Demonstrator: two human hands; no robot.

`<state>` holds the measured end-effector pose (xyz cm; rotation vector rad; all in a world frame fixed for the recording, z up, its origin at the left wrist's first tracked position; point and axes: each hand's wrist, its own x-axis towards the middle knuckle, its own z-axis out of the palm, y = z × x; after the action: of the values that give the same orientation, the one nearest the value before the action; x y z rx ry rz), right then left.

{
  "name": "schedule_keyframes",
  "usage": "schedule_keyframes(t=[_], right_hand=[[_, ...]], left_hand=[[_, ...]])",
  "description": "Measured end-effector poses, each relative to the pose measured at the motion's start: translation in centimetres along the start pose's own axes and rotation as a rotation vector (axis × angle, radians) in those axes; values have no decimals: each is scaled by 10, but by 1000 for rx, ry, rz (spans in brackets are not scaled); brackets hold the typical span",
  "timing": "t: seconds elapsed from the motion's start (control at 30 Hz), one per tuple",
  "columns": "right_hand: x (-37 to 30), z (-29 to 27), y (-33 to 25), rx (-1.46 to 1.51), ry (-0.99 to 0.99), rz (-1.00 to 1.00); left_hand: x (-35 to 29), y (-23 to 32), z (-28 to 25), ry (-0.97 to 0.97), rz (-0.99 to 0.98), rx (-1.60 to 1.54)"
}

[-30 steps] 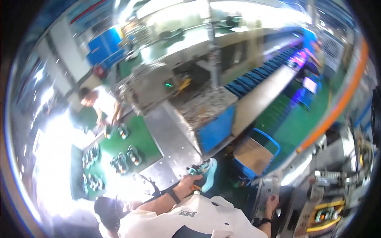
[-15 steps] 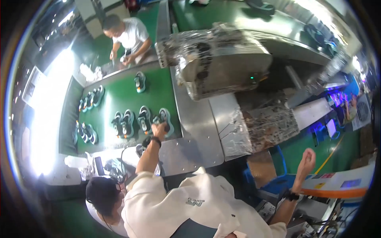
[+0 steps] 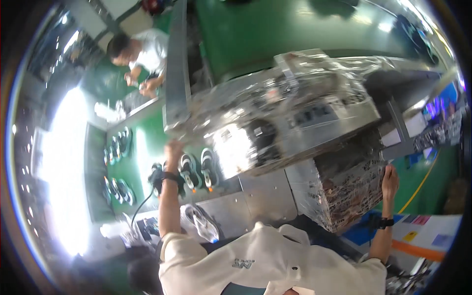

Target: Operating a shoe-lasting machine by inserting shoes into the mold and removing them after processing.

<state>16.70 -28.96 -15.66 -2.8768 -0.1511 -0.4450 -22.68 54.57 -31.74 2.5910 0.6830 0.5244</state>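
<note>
Foil-wrapped machine housing [image 3: 285,108] hides much of the green conveyor belt [image 3: 147,147] — left hand [image 3: 173,148] reaches over a pair of shoes [image 3: 196,169] there, grip unreadable. Right hand [image 3: 390,179] rests open-looking against the housing's crinkled side — fingers blurred.

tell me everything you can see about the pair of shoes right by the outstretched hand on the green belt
The pair of shoes lies side by side on the green conveyor belt, soles down, beside the shiny foil-wrapped machine. Each looks dark with pale panels and a white sole edge; the material is too blurred to tell. The left hand reaches just past them, close to the nearer shoe, but whether it touches is unclear.
</note>
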Motion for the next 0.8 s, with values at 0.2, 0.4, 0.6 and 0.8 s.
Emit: schedule_keyframes(t=[0.2,0.4,0.6,0.8], right_hand=[[-26,-53,-46,118,-85,201],[-25,-64,-65,300,34,160],[-25,-65,-65,351,103,137],[-24,-79,-65,453,74,151]], left_hand=[[220,374,-230,385,155,-480],[409,397,-209,105,332,202],[451,497,-143,-120,153,87],[437,467,-146,376,495,497]])
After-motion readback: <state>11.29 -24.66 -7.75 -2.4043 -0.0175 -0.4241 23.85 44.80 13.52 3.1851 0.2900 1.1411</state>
